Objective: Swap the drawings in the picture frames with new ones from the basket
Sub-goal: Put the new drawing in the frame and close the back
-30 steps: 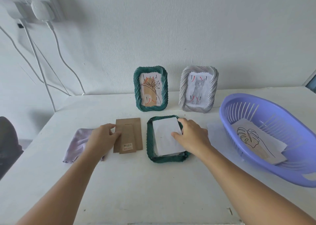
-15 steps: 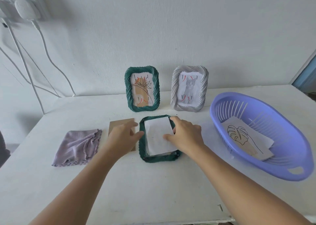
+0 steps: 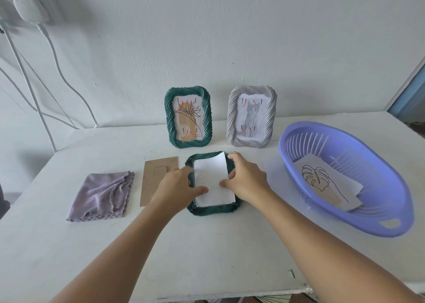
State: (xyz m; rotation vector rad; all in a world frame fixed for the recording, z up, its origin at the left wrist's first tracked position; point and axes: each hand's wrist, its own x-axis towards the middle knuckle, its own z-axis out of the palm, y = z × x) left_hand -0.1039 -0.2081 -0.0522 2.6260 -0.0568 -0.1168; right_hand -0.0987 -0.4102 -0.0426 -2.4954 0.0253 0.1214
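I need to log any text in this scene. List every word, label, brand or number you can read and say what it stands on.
No text can be read anywhere in this view.
The framed drawings, green frame and grey frame, carry only lines and colour marks.
The leaf drawing in the basket bears no words.
The brown backing board shows no legible label.
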